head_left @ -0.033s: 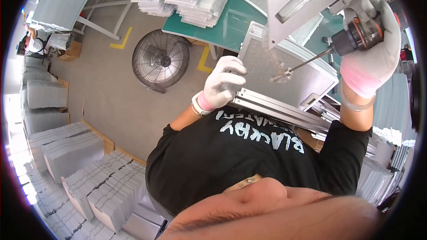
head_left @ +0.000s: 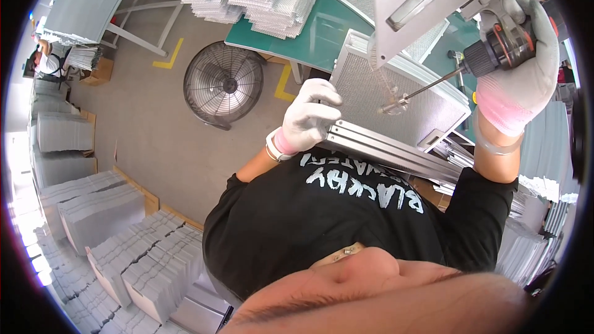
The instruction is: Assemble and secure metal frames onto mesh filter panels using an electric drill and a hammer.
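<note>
Hands both clamped: left hand [head_left: 307, 119] on mesh filter frame [head_left: 396, 96], right hand [head_left: 523, 68] round power screwdriver [head_left: 498, 46].

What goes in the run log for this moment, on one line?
left hand: gripping metal frame edge | right hand: holding power screwdriver | bit tip: on mesh filter panel | floor fan: beside bench

— How's the light?

— Bright and even, like daylight. It floods in from the left rim, where the stacked panels [head_left: 37, 235] bleach almost white. Shadows are soft; the floor fan [head_left: 224, 83] throws only a faint one.

— Sharpness?

— Crisp in the middle: the mesh of the filter panel [head_left: 383, 96] is readable. The skin-toned shape at the bottom edge is blurred, too close to focus.

— Distortion?

— Strong fisheye. The worktop [head_left: 315, 31] edge bows, and a black vignette rings the corners.
</note>
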Tool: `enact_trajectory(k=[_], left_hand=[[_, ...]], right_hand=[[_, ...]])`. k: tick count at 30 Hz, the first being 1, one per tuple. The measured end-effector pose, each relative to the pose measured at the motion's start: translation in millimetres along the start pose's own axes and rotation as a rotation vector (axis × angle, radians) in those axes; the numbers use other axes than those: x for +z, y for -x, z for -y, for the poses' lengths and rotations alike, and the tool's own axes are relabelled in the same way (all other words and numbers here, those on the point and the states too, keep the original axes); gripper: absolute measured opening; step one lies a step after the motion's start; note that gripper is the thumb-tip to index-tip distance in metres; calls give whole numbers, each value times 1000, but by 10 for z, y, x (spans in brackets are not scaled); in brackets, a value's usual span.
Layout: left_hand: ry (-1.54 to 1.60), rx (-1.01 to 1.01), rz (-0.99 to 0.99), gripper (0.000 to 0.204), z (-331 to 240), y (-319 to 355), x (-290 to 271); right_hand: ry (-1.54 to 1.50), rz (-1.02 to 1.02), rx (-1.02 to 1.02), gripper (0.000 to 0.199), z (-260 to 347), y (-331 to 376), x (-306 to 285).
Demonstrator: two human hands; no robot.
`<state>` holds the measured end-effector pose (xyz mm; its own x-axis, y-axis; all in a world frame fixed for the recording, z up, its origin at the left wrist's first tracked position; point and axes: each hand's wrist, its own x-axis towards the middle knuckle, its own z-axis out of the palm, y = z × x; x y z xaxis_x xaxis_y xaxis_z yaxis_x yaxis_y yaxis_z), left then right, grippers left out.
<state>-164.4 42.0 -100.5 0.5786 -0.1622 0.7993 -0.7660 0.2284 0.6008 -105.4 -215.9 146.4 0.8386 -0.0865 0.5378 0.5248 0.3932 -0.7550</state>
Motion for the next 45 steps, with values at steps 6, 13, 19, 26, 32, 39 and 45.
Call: enact_trajectory(k=[6, 13, 19, 26, 32, 39, 45], left_hand=[[89, -118, 10, 34, -93, 77, 27], [-164, -125, -154, 30, -166, 171, 176], [114, -161, -40, 13, -220, 157, 154], [651, -418, 281, 35, -145, 31, -29], [1066, -491, 496, 36, 78, -91, 39], [1160, -512, 441, 27, 187, 57, 60], [819, -638, 211, 29, 146, 340, 30]], right_hand=[[1049, 32, -279, 33, 148, -116, -225], [616, 90, -356, 28, -96, 125, 55], [-48, 122, -130, 31, -108, 213, 222], [151, 5, -175, 32, -239, 282, 179], [37, 3, -44, 29, -179, 331, 177], [-28, -63, 63, 25, -226, 430, 304], [-38, -104, 64, 37, -235, 454, 267]])
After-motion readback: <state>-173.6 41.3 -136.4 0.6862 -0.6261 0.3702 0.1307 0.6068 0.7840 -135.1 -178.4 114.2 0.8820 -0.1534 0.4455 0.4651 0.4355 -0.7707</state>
